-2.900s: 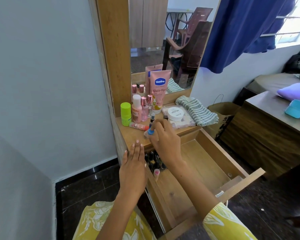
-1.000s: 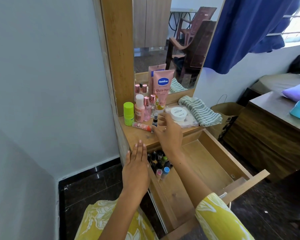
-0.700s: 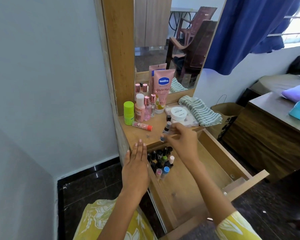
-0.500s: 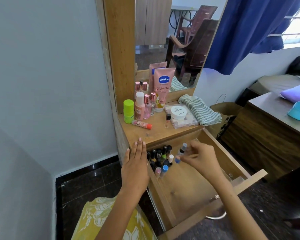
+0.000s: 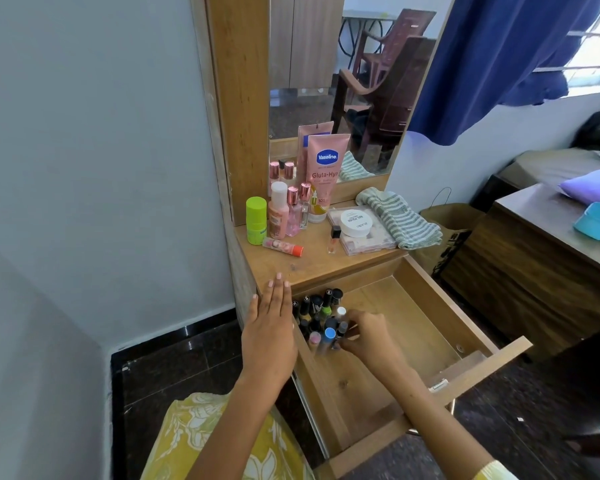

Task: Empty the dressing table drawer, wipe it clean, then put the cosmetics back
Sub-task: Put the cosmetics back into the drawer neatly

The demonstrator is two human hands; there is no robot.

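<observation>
The drawer (image 5: pixel 388 344) of the dressing table is pulled out, and a cluster of small nail polish bottles (image 5: pixel 317 315) stands upright in its back left corner, against the left wall. The rest of the drawer floor is bare wood. The right hand (image 5: pixel 368 336) reaches into the drawer just to the right of the cluster, its fingers curled round a small dark-capped bottle (image 5: pixel 342 330) at the cluster's near edge, beside a blue-capped bottle (image 5: pixel 329 336). The grip looks like a pinch between thumb and fingertips, though motion blur hides the exact finger positions. The left hand (image 5: pixel 269 330) lies flat with straight fingers held together, palm down on the drawer's left edge, fingertips reaching the front lip of the tabletop (image 5: pixel 312 263). It holds nothing and is just left of the bottles.

On the tabletop above the drawer, well apart from both hands, stand a green bottle (image 5: pixel 256 220), a peach bottle with a white cap (image 5: pixel 278 214), two slim pink-capped bottles (image 5: pixel 298 209) and a tall pink lotion tube (image 5: pixel 324 174) leaning against the mirror (image 5: pixel 343 81). A small tube with a red cap (image 5: pixel 283 245) lies on its side in front of them. To the right, a small clear bottle with a black cap (image 5: pixel 334 239) stands beside a flat clear box (image 5: pixel 364 237) with a round white jar (image 5: pixel 356 223) on top, and a striped cloth (image 5: pixel 400 218) lies at the tabletop's right end.
</observation>
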